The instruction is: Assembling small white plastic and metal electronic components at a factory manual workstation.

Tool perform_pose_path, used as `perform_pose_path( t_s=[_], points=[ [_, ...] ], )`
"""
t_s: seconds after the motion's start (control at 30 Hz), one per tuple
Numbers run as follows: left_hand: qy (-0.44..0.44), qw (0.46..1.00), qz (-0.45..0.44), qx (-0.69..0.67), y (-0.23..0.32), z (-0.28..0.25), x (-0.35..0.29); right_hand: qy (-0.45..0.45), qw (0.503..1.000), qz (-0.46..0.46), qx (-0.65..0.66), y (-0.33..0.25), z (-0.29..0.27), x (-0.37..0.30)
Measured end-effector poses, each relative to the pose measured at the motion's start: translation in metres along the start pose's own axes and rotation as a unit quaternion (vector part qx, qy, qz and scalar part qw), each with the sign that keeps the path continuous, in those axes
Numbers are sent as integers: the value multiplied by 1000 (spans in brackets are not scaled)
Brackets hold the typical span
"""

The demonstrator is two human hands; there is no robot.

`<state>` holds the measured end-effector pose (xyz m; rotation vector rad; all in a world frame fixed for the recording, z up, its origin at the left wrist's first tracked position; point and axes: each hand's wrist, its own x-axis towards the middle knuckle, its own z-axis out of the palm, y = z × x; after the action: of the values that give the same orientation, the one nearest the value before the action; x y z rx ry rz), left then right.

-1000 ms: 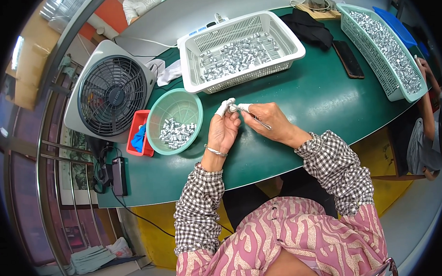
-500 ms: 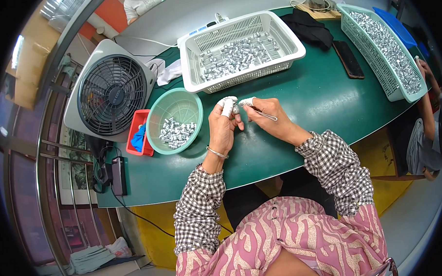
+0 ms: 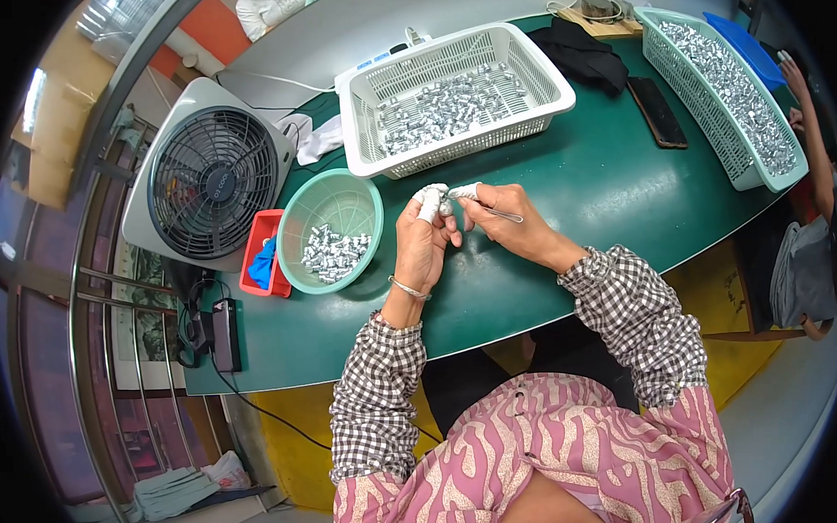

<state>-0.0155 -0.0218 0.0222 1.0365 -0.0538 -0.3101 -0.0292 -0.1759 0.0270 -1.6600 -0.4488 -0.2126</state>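
Note:
Above the green table, my two hands meet just in front of the white basket. My left hand, its thumb and fingertips wrapped in white, is closed on a small silvery metal part, mostly hidden by the fingers. A slim metal tool with a looped end is pinched in my right hand; its tip points at the part. White wrapping covers a right fingertip too. Similar metal parts lie in the white basket and in the round green basket left of my left hand.
A grey fan stands at the left, beside a red bin holding blue cloth. Black cloth and a phone lie right of the white basket. Farther right stands a long green basket of metal parts, with another person's arm beyond.
The tool has tilted slightly and shifted a little at the part, while my left hand stays nearly still. At the far right the other person's arm has lifted toward the blue tray.

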Motion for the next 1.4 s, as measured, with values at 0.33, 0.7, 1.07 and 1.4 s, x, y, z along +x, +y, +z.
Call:
perform_pose_path(
  t_s=[0.33, 0.7, 1.07, 1.4],
  points=[
    [11, 997, -33, 64, 0, -3, 1, -57, 966, 191, 162, 5, -17, 10],
    [21, 673, 234, 701, -9, 4, -3, 88, 987, 123, 47, 8, -17, 11],
    [157, 598, 428, 659, 46, 16, 49, 61, 993, 103, 20, 8, -11, 8],
    [148, 635, 348, 674, 91, -46, 13, 50, 994, 95, 19, 12, -13, 6]
  ],
)
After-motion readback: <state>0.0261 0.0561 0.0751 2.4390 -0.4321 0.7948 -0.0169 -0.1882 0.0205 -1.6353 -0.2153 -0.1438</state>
